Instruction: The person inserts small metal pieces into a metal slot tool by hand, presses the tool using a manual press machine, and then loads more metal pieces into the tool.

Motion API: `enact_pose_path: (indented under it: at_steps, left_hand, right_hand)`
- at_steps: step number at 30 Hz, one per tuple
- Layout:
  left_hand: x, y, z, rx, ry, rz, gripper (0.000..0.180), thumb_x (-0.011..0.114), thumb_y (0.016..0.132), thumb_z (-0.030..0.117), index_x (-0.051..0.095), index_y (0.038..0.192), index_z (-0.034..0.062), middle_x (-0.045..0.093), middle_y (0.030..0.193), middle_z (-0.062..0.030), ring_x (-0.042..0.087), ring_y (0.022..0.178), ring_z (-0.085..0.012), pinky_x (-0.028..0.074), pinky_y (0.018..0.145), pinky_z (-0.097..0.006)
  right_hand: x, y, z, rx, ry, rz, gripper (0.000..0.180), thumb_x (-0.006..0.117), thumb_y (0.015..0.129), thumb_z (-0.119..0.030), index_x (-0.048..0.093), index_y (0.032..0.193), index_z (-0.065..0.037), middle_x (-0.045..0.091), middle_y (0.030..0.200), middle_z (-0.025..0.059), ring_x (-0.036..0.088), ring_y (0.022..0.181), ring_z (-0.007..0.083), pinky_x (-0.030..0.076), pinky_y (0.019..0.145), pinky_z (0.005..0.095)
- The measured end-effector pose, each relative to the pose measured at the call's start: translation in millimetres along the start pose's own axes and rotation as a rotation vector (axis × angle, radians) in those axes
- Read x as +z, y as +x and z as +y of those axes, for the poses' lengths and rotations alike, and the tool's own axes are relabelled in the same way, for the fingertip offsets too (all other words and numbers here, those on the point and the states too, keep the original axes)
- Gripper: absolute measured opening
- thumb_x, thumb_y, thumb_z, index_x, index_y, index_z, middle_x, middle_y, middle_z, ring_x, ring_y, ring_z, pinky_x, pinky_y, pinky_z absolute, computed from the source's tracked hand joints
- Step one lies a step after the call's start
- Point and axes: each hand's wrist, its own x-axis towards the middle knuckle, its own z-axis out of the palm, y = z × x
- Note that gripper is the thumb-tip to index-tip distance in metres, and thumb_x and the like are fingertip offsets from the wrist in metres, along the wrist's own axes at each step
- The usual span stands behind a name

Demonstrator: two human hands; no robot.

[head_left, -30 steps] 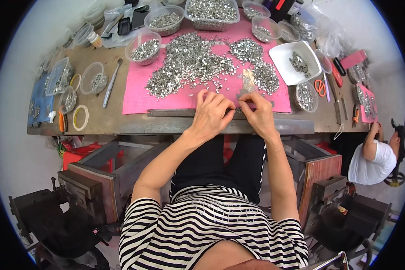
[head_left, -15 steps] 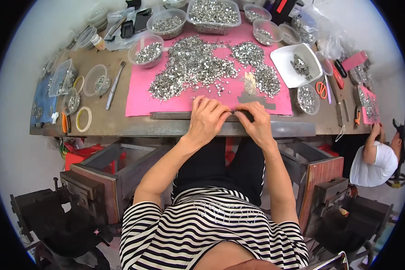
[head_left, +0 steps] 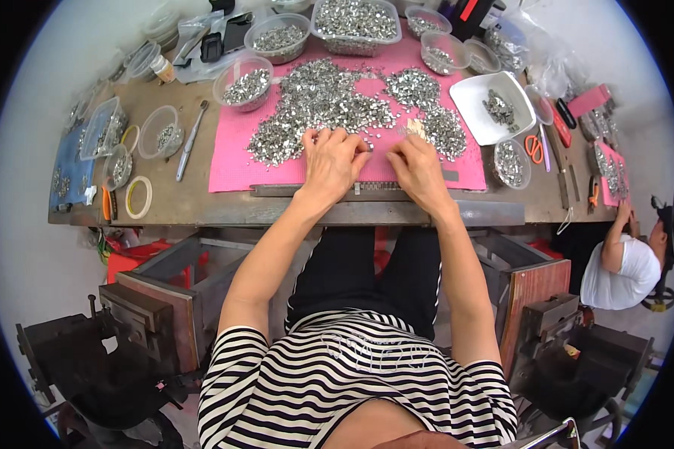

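Observation:
Both my hands are over the pink mat, just beyond a long dark metal bar. A row of small metal pieces sits along the bar between my wrists. My left hand has its fingers curled at the near edge of the big pile of small silvery metal pieces; thumb and forefinger pinch what looks like one small dark piece. My right hand is also closed, fingertips pinched together near the beige patch; whatever it holds is hidden.
Clear plastic tubs of metal pieces stand around the mat. A white tray, orange scissors and pliers lie rightward; a toothbrush and tape roll leftward. Another person sits at far right.
Both hands have lifted off the bar and moved away from me toward the piles, spreading slightly apart. The row of pieces on the bar is now uncovered.

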Motion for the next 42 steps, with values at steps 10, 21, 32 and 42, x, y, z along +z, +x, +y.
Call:
enact_pose_path:
  at_steps: [10,21,32,42]
  left_hand:
    - [-9.5,3.5,-1.7,-0.040,-0.162,-0.060,0.014,0.079,0.084,0.023,0.072,0.086,0.0115,0.063,0.080,0.0007,0.059,0.084,-0.0195,0.033,0.097,-0.043]
    - [-13.2,-6.0,-3.8,-0.002,-0.078,-0.061,0.007,0.077,0.084,0.020,0.075,0.088,0.0156,0.061,0.083,-0.0021,0.058,0.088,-0.0235,0.033,0.098,-0.049]
    - [-20.2,-30.5,30.6,0.056,-0.203,-0.042,0.012,0.078,0.085,0.018,0.070,0.091,0.0115,0.060,0.082,-0.0009,0.058,0.087,-0.0214,0.034,0.101,-0.047]
    - [-11.3,-33.3,31.7,0.148,-0.135,-0.039,0.013,0.075,0.087,0.014,0.065,0.095,0.0114,0.059,0.091,-0.0029,0.057,0.093,-0.0243,0.036,0.101,-0.050]
  right_hand:
    - [-19.2,-47.6,-9.5,-0.001,0.110,0.068,0.005,0.075,0.085,-0.005,0.071,0.089,-0.004,0.066,0.087,0.0056,0.062,0.085,0.0261,0.044,0.077,0.0390]
    - [11.6,18.9,11.0,0.054,0.070,0.067,0.008,0.074,0.086,-0.009,0.074,0.091,-0.003,0.066,0.085,0.0126,0.065,0.083,0.0316,0.048,0.077,0.0413]
    - [-1.8,16.0,9.7,-0.020,-0.037,0.070,0.009,0.072,0.086,-0.011,0.069,0.089,-0.004,0.066,0.082,0.0105,0.066,0.079,0.0293,0.047,0.075,0.0416]
    - [-26.1,-54.5,-6.9,-0.024,0.007,0.103,0.012,0.078,0.081,-0.005,0.071,0.091,-0.006,0.065,0.090,0.0071,0.062,0.090,0.0280,0.048,0.079,0.0395]
